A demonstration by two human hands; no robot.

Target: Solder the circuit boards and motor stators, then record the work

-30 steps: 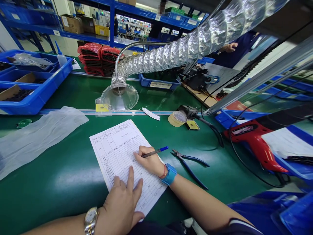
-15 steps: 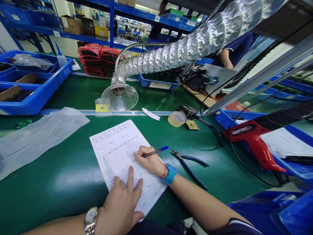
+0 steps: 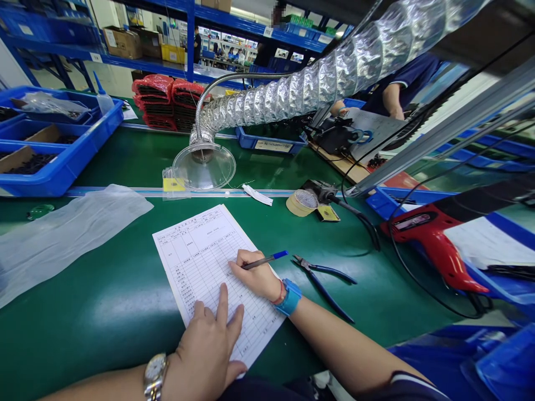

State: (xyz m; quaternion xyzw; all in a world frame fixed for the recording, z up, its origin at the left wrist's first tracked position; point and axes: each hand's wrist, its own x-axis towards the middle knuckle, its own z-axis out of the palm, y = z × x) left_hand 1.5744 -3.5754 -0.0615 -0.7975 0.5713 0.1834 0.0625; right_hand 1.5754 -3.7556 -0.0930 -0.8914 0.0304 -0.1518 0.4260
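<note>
My right grip [image 3: 256, 275] pinches the likely light, stiff blue-ended pen [image 3: 266, 260] low; my left grip [image 3: 204, 348] splays across the printed form [image 3: 211, 253].

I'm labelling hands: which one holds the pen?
The right hand, with the blue wristband, holds the pen; the left hand, wearing a watch, rests on the printed sheet.

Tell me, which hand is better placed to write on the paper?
Probably the right hand: it holds the pen, while the left hand lies spread on the paper.

Form [image 3: 204, 253] on table [image 3: 117, 334]; pliers [image 3: 309, 268] right
</note>
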